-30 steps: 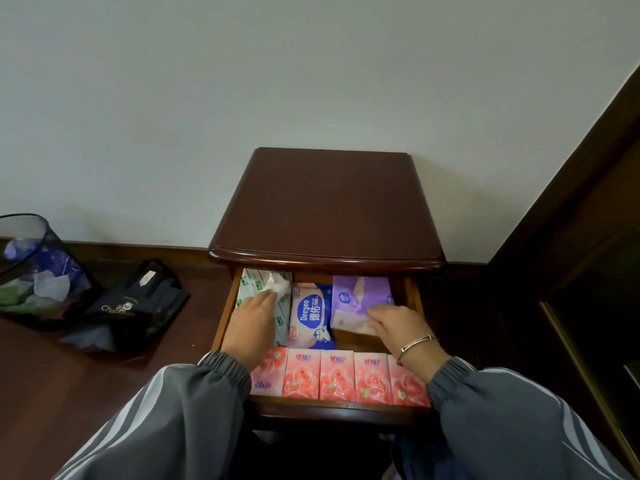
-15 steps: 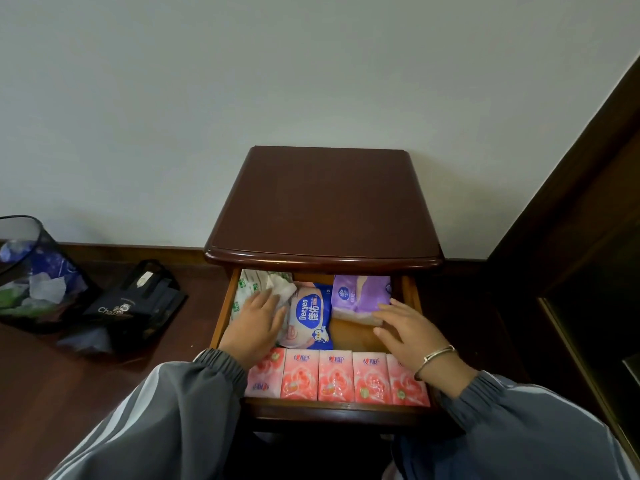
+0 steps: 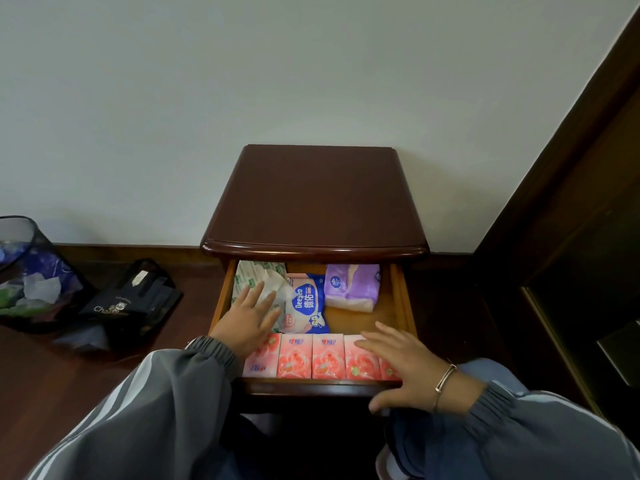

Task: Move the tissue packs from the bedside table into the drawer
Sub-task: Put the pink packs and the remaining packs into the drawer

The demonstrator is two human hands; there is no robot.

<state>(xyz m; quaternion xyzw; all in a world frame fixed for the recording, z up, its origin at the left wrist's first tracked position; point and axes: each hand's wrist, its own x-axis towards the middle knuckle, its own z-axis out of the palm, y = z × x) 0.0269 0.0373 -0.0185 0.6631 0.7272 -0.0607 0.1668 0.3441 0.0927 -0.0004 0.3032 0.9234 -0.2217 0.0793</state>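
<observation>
The dark wooden bedside table (image 3: 317, 202) has a bare top, and its drawer (image 3: 401, 299) is pulled out below. Several pink tissue packs (image 3: 325, 360) stand in a row along the drawer's front. Behind them lie a green-and-white pack (image 3: 249, 275), a blue-and-white pack (image 3: 306, 303) and a purple pack (image 3: 351, 287). My left hand (image 3: 247, 323) rests flat, fingers apart, on the green-and-white pack. My right hand (image 3: 401, 368) lies spread over the rightmost pink packs, thumb under the drawer's front edge. Neither hand holds anything.
A mesh waste bin (image 3: 31, 275) with rubbish stands on the floor at the left, a black bag (image 3: 131, 299) beside it. Dark wooden furniture (image 3: 571, 237) rises close on the right. A pale wall stands behind the table.
My right hand has pulled back from the purple pack to the front right of the drawer. My left hand has stayed on the left packs, fingers spreading.
</observation>
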